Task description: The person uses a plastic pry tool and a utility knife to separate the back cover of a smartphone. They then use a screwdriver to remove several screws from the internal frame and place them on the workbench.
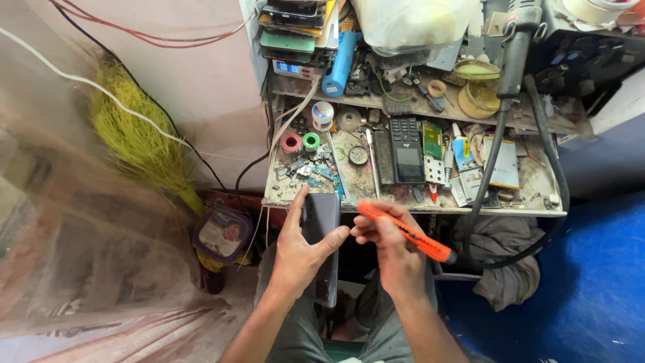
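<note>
Head view looks down on a person seated before a cluttered workbench (403, 202); just below its front edge the left hand (302, 252) grips a dark smartphone (321, 242), palm wrapped around its left side, thumb pressed on the right edge, fingers stretched up along the back, so the phone stands nearly upright over the lap; the right hand (393, 252) sits just right of the phone, fingers pinched closed round an orange cutter knife (403, 232), its tip angled up-left toward the phone's top corner, its tail trailing down-right. What worries me from here: the tip sits close to the left thumb, and a slip off the smooth casing could, I think, nick the skin or scratch the phone; the phone hangs in the air off the bench, so a push might twist it loose. On the bench above the phone lie a keypad handset (406, 151) and wire spools (301, 143).
</note>
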